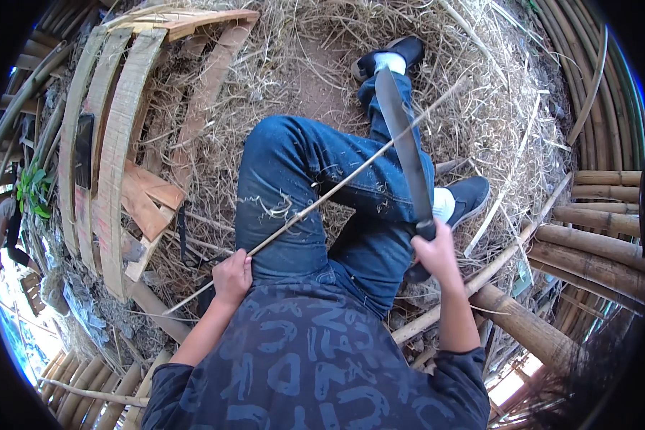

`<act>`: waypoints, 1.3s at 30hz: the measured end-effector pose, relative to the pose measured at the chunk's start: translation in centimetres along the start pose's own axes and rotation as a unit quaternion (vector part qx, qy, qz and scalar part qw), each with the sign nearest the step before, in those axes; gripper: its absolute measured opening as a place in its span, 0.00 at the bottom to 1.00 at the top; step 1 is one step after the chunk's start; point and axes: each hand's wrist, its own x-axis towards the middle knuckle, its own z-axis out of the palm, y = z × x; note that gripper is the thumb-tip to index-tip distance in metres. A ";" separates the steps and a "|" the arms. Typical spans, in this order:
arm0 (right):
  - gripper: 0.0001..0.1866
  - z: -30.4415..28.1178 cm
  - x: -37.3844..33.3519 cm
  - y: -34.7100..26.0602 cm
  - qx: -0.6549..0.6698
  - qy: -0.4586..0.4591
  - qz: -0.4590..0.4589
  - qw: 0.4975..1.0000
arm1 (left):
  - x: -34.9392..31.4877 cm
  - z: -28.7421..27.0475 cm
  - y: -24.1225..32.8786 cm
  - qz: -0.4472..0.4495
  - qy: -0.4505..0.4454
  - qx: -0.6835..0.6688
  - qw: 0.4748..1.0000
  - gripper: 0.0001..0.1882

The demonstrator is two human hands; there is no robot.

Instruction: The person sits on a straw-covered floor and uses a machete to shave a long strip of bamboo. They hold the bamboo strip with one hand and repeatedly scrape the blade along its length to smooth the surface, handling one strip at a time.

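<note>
A thin bamboo strip (358, 170) runs slantwise across my jeans, its frayed far end up at the right. Near its lower left end my left hand (233, 279) is closed around it, beside my thigh. My right hand (437, 251) grips the dark handle of a machete (407, 154). The long blade points away from me and crosses the strip above my lower leg; whether the two touch I cannot tell. Pale shavings (272, 208) lie on my knee.
Left of me stands a wooden pallet-like frame (122, 150) of slats. Dry shavings (294, 43) cover much of the ground. Stacked bamboo poles (595, 244) rise at the right, and a thick bamboo pole (527, 326) lies beside my right arm. Another person (7, 226) shows at the far left.
</note>
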 end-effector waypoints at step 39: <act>0.13 1.9 -3.8 0.1 0.012 -0.101 -0.006 0.995 | -0.3 -0.1 -0.1 0.004 0.009 0.003 1.000 0.08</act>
